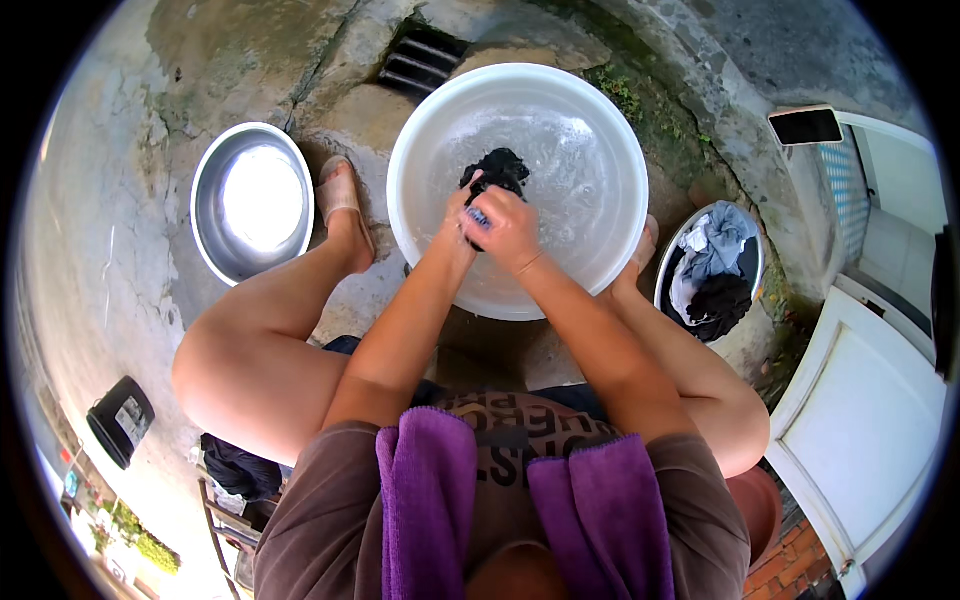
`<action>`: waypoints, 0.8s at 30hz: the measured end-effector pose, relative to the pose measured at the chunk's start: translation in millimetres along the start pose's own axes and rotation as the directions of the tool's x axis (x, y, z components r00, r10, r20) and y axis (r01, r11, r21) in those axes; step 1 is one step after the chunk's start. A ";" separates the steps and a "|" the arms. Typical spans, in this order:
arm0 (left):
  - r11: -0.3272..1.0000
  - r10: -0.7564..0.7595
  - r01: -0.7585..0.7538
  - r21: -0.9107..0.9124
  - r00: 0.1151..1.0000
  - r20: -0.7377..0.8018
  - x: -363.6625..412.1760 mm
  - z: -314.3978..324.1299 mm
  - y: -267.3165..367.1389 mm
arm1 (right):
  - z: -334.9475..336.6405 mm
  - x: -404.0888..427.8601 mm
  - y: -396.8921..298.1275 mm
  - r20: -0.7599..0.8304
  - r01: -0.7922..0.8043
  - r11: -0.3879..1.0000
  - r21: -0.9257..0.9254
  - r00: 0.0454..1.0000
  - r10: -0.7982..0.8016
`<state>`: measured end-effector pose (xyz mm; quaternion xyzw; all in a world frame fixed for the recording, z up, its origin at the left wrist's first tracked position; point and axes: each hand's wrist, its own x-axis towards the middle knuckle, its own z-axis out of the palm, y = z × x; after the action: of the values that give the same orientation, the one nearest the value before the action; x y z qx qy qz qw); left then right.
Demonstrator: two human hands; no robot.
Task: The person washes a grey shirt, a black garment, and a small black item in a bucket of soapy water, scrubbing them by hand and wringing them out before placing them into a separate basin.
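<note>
A wide white plastic basin (517,315) with water in it stands between my legs. Over its middle, both of my hands are closed around a wet black cloth (501,169). My left hand (457,214) grips it from the left side. Pressed against it, my right hand (506,229) is wrapped over the cloth, and a small blue-and-white patch shows by its fingers. The cloth's bunched end sticks out beyond my fingers; the part inside my grip is hidden. A thin band circles my right wrist.
To the left sits a shiny metal basin (201,206). On the right, an oval tub (660,289) holds grey, white and black clothes (716,262). A drain grate (421,60) lies beyond the white basin. A phone (806,126) rests near a white door (870,427).
</note>
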<state>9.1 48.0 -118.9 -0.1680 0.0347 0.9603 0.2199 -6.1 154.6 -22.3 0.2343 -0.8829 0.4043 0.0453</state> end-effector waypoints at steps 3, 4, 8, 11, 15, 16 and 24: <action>0.983 0.064 0.060 0.175 0.777 -0.627 33.6 80.8 -52.9 | -29.6 -5.5 94.2 -0.010 -0.523 0.807 -0.275 0.840 0.542; 0.953 0.078 0.130 0.274 0.768 -0.636 35.4 97.0 -66.9 | -37.2 -12.8 112.3 0.015 -0.637 0.722 -0.270 0.747 0.665; 0.779 0.372 0.033 0.626 0.779 -0.505 30.7 87.3 -40.3 | -39.0 -32.3 146.3 -0.091 -0.702 0.664 -0.257 0.702 0.706; 0.077 0.695 0.076 0.994 0.711 -0.108 26.3 32.8 -22.2 | -24.8 -42.2 151.7 -0.305 -0.639 0.753 0.158 0.693 0.653; -0.827 0.252 0.169 0.537 0.964 0.084 -4.1 23.3 -25.2 | -34.4 -41.2 78.0 0.320 -0.170 0.931 -0.323 0.906 0.277; -0.780 0.232 0.264 0.567 0.964 -0.131 -0.5 28.2 -23.4 | -36.4 -41.6 81.2 0.428 -0.117 0.898 -0.425 0.848 0.313; 0.729 0.300 0.212 0.650 0.755 -0.583 22.3 34.0 -27.8 | 15.0 -66.9 115.8 0.087 -0.384 0.903 0.191 0.923 0.374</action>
<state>-8.1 87.0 -94.2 -0.3984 0.4633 0.7620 0.2144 2.6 234.1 -130.6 0.0712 -0.8662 0.4881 -0.0801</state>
